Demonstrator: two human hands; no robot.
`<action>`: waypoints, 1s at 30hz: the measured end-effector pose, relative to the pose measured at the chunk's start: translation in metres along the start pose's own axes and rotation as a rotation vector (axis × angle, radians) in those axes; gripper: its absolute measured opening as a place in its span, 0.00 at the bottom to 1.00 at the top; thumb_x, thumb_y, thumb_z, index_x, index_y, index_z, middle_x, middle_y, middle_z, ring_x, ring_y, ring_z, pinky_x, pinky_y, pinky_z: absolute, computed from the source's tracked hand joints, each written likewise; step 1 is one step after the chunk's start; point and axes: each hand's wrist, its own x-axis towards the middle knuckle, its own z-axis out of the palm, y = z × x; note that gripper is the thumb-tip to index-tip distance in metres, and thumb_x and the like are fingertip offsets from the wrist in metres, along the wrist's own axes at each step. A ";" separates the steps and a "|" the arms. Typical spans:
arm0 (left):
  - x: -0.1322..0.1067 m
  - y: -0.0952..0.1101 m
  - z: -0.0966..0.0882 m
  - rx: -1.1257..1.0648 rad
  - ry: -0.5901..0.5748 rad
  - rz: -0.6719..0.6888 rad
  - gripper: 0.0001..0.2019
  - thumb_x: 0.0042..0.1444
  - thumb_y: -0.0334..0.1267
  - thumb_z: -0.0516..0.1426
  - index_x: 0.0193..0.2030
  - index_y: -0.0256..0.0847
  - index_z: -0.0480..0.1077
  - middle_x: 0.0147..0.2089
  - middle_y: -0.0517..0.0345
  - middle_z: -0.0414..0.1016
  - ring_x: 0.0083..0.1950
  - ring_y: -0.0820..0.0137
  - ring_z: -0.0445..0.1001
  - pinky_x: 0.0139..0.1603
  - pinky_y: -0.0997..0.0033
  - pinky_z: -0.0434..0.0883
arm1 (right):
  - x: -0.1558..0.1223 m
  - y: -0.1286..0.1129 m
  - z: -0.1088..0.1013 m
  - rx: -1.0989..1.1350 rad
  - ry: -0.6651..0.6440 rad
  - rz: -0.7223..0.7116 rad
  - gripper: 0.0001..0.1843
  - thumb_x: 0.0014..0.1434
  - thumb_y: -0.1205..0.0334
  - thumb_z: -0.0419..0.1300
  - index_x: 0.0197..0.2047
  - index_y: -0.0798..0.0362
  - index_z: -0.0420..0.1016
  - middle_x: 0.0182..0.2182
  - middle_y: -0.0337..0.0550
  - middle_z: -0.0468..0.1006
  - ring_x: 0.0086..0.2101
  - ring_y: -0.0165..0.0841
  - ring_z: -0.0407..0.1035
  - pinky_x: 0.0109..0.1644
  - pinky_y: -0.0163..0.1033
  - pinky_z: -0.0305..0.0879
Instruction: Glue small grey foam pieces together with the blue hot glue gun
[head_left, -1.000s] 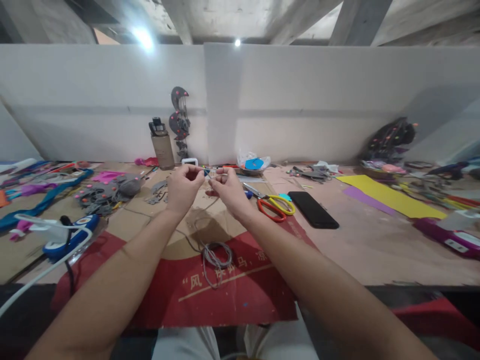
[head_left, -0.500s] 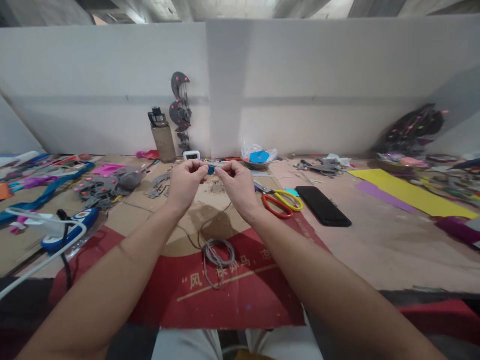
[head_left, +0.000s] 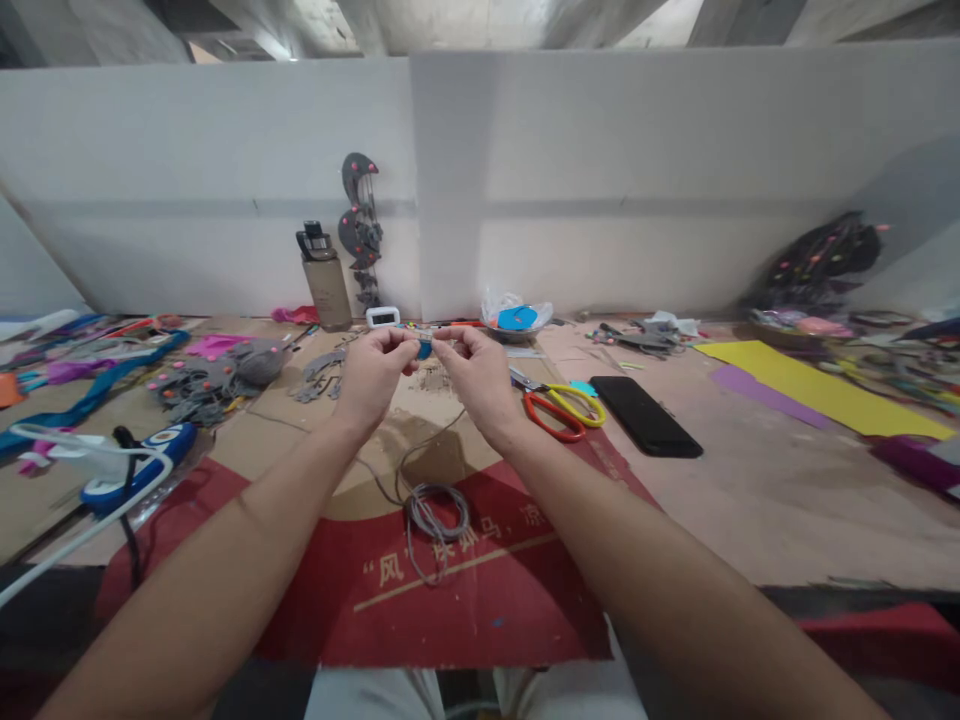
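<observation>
My left hand (head_left: 375, 375) and my right hand (head_left: 480, 380) meet over the cardboard, both with fingers pinched closed. Between their fingertips is a small blue piece (head_left: 424, 349), with a thin pale strand or edge along its top that is too small to make out. Below them lies a loose coil of grey cord (head_left: 439, 512). One length of it runs up toward my right hand, where its end is hidden. Just right of my right hand rest scissors (head_left: 559, 412) with one red and one yellow handle loop.
A black phone (head_left: 645, 415) lies right of the scissors. Behind my hands stand a bottle (head_left: 327, 285), a small white-framed device (head_left: 383, 317) and a bowl with blue pieces (head_left: 517, 320). Grey cut-outs (head_left: 225, 375) and a blue power strip (head_left: 142, 465) are at left; yellow sheet (head_left: 817, 385) at right.
My hands stay together with only slight finger movement around the blue piece, which shows a little lower. The whole view has shifted slightly.
</observation>
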 end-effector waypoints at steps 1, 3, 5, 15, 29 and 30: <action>0.000 0.001 0.000 -0.027 -0.014 -0.019 0.05 0.44 0.35 0.61 0.26 0.36 0.70 0.24 0.61 0.68 0.23 0.78 0.65 0.25 0.77 0.62 | 0.001 0.000 -0.001 0.014 -0.025 0.010 0.13 0.53 0.55 0.56 0.35 0.55 0.74 0.19 0.32 0.63 0.21 0.25 0.55 0.24 0.32 0.50; 0.000 0.004 0.000 -0.079 -0.065 -0.074 0.06 0.43 0.36 0.62 0.26 0.36 0.71 0.23 0.61 0.68 0.23 0.79 0.64 0.25 0.78 0.62 | 0.003 0.002 -0.002 0.036 -0.038 0.032 0.13 0.53 0.55 0.56 0.32 0.56 0.74 0.20 0.34 0.67 0.22 0.25 0.57 0.25 0.32 0.51; 0.002 0.006 -0.003 -0.107 -0.164 -0.146 0.08 0.43 0.38 0.63 0.28 0.35 0.72 0.22 0.60 0.67 0.23 0.78 0.64 0.25 0.77 0.62 | 0.005 0.005 -0.005 0.043 -0.018 0.053 0.12 0.52 0.56 0.56 0.30 0.56 0.74 0.21 0.35 0.68 0.22 0.25 0.58 0.26 0.32 0.53; 0.006 0.009 -0.012 0.164 -0.330 -0.062 0.17 0.46 0.43 0.63 0.40 0.35 0.75 0.28 0.54 0.76 0.28 0.73 0.72 0.28 0.75 0.67 | 0.004 0.009 -0.015 -0.129 -0.040 0.014 0.11 0.51 0.56 0.55 0.28 0.55 0.72 0.20 0.35 0.68 0.22 0.26 0.58 0.26 0.31 0.52; 0.000 0.020 -0.009 0.534 -0.368 0.097 0.10 0.50 0.38 0.57 0.35 0.35 0.76 0.25 0.55 0.76 0.25 0.74 0.72 0.26 0.76 0.67 | -0.004 -0.001 -0.016 -0.357 -0.038 -0.139 0.08 0.53 0.60 0.55 0.29 0.54 0.74 0.26 0.39 0.72 0.29 0.29 0.63 0.33 0.34 0.56; 0.000 0.019 -0.010 0.553 -0.363 0.104 0.10 0.50 0.38 0.57 0.34 0.35 0.76 0.24 0.55 0.76 0.25 0.74 0.72 0.26 0.76 0.67 | -0.004 -0.002 -0.016 -0.365 -0.041 -0.140 0.08 0.53 0.60 0.55 0.29 0.54 0.74 0.26 0.39 0.72 0.29 0.29 0.62 0.33 0.34 0.56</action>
